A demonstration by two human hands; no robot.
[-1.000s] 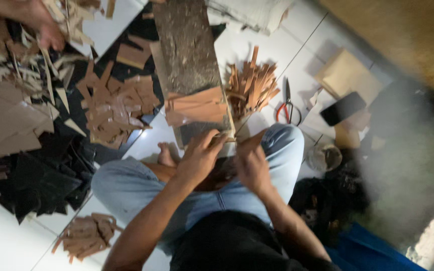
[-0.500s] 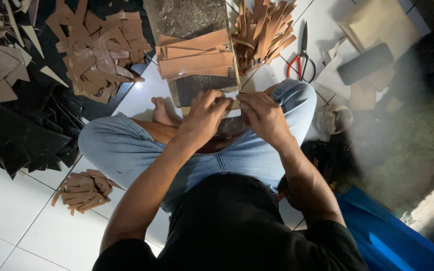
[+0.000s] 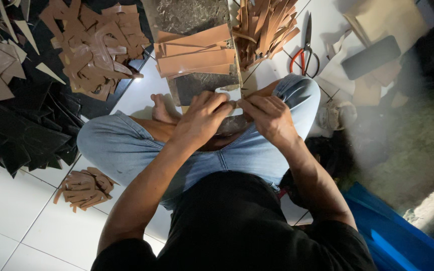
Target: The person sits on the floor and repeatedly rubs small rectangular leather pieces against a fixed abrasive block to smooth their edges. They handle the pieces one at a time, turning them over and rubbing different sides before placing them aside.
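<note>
The stacked strips (image 3: 194, 52) at twelve o'clock are tan-brown, lying on a mottled dark grey slab (image 3: 189, 17). The loose bundle of strips (image 3: 264, 25) at one o'clock is the same tan, a little more orange. At eleven o'clock the cut pieces (image 3: 96, 45) are reddish brown on black sheet, and the offcuts (image 3: 26, 135) at nine o'clock are plain black. The scissors (image 3: 305, 52) have red handles and dark blades. The jeans (image 3: 121, 145) are faded light blue, the shirt (image 3: 237, 226) black (no pattern visible). The floor tiles (image 3: 6, 200) are white with thin dark joints; the cloth (image 3: 398, 231) at four o'clock is bright blue.
</note>
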